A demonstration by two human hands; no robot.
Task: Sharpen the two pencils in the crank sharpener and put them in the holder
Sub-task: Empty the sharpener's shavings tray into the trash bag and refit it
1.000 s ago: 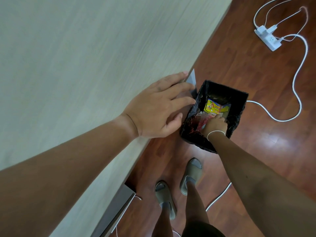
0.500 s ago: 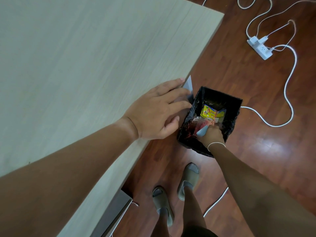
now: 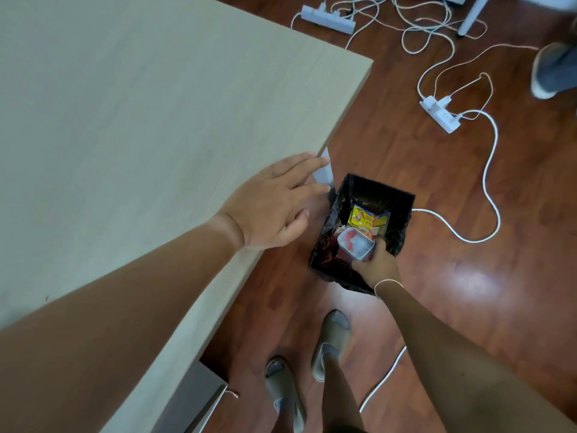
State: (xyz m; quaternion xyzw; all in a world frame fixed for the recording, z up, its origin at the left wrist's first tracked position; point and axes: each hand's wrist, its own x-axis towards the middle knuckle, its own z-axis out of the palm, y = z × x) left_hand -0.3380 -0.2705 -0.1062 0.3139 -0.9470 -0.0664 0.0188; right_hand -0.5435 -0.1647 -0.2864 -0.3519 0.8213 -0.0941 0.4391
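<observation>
Two hands in view. Left hand (image 3: 268, 207) lies flat, fingers spread, at the table's (image 3: 140, 120) right edge, pressing a white paper sheet (image 3: 324, 173) that overhangs that edge. Right hand (image 3: 376, 265) is closed around a small clear shavings tray (image 3: 356, 245) with red bits inside, held over the black-lined bin (image 3: 396, 201) on the floor just beside the table edge. Yellow wrapper (image 3: 362, 217) lies in the bin. Pencils, sharpener body and holder: not visible. White power strip (image 3: 440, 114) and cables on the floor, well apart from the bin.
</observation>
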